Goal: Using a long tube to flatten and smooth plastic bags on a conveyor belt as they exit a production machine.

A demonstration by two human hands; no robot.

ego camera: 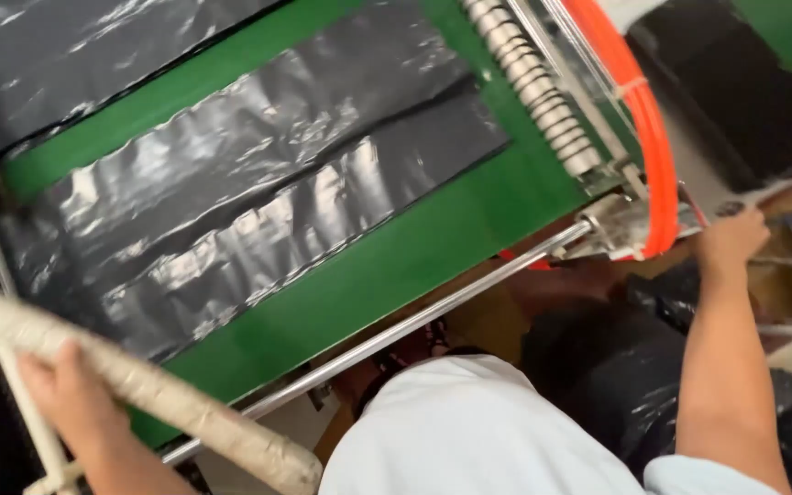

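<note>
My left hand (68, 392) grips a tape-wrapped bar (167, 403) at the lower left, just in front of a green conveyor belt (414, 252). Flat black plastic bags (231, 202) lie in overlapping sheets on that belt. My right hand (731, 243) reaches out to the right edge of the machine, fingers curled near a small dark knob by the orange hose (639, 110). What the right hand holds is hidden.
A metal rod (433, 312) runs along the belt's near edge. A ribbed metal roller (533, 87) sits at the belt's far end. A heap of black plastic bags (616, 376) lies below on the right. More black sheet (735, 92) lies at the upper right.
</note>
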